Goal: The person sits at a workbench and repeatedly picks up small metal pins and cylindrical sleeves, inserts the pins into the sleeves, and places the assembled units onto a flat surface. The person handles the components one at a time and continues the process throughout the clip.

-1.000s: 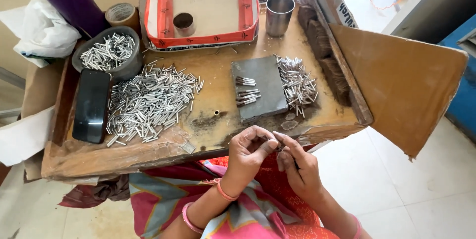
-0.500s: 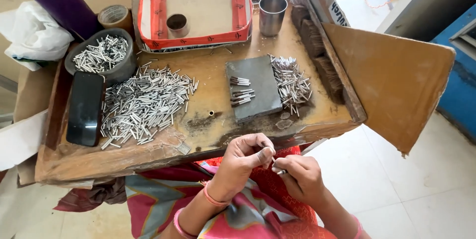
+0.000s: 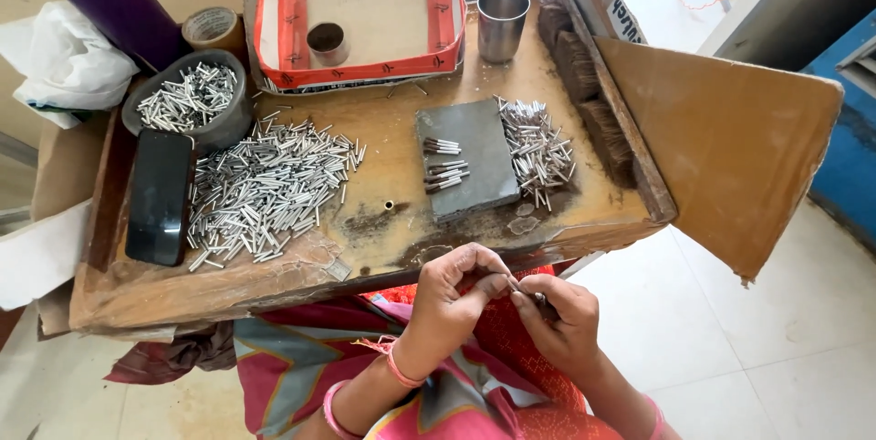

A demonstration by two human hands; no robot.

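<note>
Hands meet just below the front edge of a worn wooden desk [image 3: 274, 285], seen from above. The left hand [image 3: 456, 289] is curled, its thumb and forefinger pinching a small thin metal piece [image 3: 513, 283] at the fingertips. The right hand [image 3: 561, 312] is also curled, its fingertips touching the same piece from the other side; the piece is too small to make out clearly. Both hands hover over the person's lap, which is covered in red and pink patterned cloth [image 3: 301, 367], with pink bangles on the wrists.

On the desk, a large loose heap of short silver metal tubes [image 3: 265, 189] lies left of centre. Just left of the heap sits a flat black case [image 3: 160, 193], and behind it a dark round bowl [image 3: 187, 107] holds more tubes. Right of centre lies a grey slab [image 3: 484, 148] with a few dark little pins [image 3: 443, 166] on it, and a smaller scatter of tubes [image 3: 538, 148] lies against its right side. A red-rimmed tray [image 3: 360, 11] stands at the back of the desk with a small dark cup [image 3: 327, 38] inside. A steel tumbler [image 3: 502, 20] stands upright just right of the tray. A roll of tape [image 3: 212, 29] and a purple cylinder [image 3: 119, 2] sit at the back left, near white crumpled cloth [image 3: 55, 57]. A brown cardboard flap [image 3: 730, 157] juts out from the desk's right side over pale floor tiles [image 3: 757, 349].
</note>
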